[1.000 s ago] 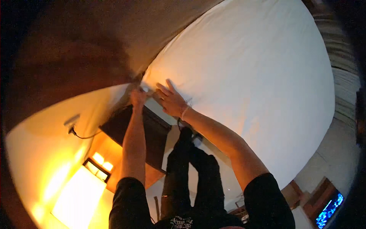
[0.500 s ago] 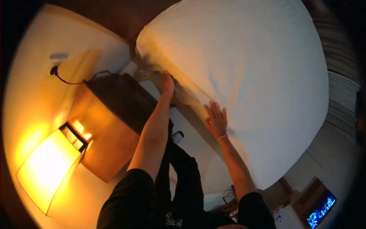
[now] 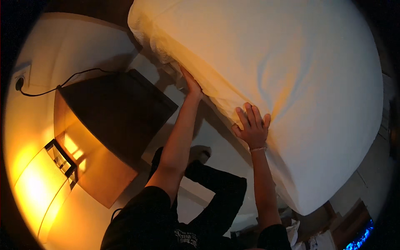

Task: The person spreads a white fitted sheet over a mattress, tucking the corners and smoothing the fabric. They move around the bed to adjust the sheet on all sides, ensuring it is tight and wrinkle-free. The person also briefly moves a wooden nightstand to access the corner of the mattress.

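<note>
White cotton sheeting covers the mattress, which fills the upper right of the view and is seen from above, its near edge running diagonally from the upper middle down to the lower right. The left hand is reached out along a straight arm to that edge near the mattress corner; its fingertips are hidden under the fold of the sheet, so it cannot be told whether anything is gripped there. The right hand is laid flat on the side of the mattress, further down the same edge, with the fingers spread apart and pressed against the sheet, clamped on nothing. A thin bracelet is worn at that wrist.

Just beside the bed, to the left, a dark wooden bedside table is placed against the pale wall. A black cable is led from a wall socket across to the table's far edge. A lit lamp with a square shade glows yellow at the lower left, and its light falls warm on the wall and the mattress corner. Dark trousers and one foot are seen below the arms, on the pale floor between table and bed.
</note>
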The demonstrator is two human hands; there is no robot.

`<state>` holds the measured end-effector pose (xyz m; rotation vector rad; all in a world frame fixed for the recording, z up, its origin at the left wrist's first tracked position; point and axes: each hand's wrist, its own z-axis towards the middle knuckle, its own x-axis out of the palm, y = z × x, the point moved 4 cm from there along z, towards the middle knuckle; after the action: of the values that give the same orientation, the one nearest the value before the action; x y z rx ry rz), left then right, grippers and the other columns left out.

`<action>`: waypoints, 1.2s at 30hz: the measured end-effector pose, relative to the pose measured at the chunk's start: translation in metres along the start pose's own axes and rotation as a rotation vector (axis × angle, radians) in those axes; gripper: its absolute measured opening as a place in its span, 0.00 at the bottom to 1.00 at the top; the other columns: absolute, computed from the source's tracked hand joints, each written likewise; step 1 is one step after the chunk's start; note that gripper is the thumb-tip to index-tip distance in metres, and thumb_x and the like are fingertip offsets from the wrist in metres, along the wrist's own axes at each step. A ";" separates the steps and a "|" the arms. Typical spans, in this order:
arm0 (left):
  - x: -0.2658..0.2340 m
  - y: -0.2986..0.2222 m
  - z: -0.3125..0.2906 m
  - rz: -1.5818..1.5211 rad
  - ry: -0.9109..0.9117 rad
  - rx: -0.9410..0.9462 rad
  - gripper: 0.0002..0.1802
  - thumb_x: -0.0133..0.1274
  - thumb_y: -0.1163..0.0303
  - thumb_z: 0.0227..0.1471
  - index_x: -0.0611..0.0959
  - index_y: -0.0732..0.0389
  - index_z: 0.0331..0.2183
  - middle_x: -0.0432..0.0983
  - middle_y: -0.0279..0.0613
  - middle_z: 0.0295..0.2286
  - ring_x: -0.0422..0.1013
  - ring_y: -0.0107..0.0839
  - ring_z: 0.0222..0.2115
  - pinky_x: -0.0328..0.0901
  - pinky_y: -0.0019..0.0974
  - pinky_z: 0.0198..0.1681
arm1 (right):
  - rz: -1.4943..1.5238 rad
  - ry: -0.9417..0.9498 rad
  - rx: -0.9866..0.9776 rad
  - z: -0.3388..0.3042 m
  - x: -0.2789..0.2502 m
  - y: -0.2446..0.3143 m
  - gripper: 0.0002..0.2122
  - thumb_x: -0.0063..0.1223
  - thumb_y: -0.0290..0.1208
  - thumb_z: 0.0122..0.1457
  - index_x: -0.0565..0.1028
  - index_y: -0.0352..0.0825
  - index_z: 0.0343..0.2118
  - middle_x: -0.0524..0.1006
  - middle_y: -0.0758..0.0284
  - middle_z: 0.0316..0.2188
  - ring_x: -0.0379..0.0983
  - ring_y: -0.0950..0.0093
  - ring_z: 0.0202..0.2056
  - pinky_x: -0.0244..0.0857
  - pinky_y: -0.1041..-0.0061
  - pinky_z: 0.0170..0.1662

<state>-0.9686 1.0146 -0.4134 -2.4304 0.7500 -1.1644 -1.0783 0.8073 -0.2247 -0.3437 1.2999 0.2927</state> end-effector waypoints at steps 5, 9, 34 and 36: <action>0.037 -0.014 -0.022 -0.011 -0.024 0.074 0.47 0.30 0.28 0.48 0.56 0.54 0.58 0.60 0.41 0.50 0.60 0.37 0.50 0.59 0.39 0.51 | 0.014 -0.057 0.044 -0.012 0.002 0.000 0.24 0.46 0.49 0.50 0.66 0.57 0.53 0.64 0.77 0.56 0.56 0.79 0.58 0.32 0.58 0.63; 0.024 -0.021 -0.025 -0.033 -0.129 0.254 0.38 0.35 0.37 0.53 0.61 0.56 0.55 0.65 0.40 0.45 0.65 0.35 0.45 0.61 0.37 0.47 | 0.121 -0.141 0.020 -0.006 -0.007 0.007 0.24 0.47 0.44 0.46 0.71 0.52 0.50 0.67 0.73 0.54 0.58 0.77 0.57 0.33 0.60 0.64; 0.042 -0.060 -0.057 1.830 0.346 0.115 0.17 0.56 0.66 0.43 0.80 0.62 0.38 0.76 0.49 0.35 0.72 0.36 0.35 0.67 0.44 0.38 | 0.190 -0.359 0.008 -0.028 -0.046 0.010 0.25 0.59 0.39 0.41 0.71 0.48 0.48 0.64 0.76 0.56 0.55 0.79 0.59 0.46 0.62 0.61; 0.049 -0.071 -0.077 1.692 0.407 0.177 0.17 0.56 0.66 0.43 0.80 0.62 0.38 0.75 0.49 0.35 0.72 0.37 0.36 0.67 0.44 0.39 | 0.213 -0.370 -0.004 -0.024 -0.046 0.016 0.26 0.58 0.37 0.40 0.71 0.49 0.48 0.65 0.76 0.56 0.56 0.78 0.59 0.47 0.61 0.61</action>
<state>-0.9819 1.0367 -0.3001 -0.6631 2.0014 -0.7706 -1.1172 0.8112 -0.1868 -0.1442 0.9706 0.5139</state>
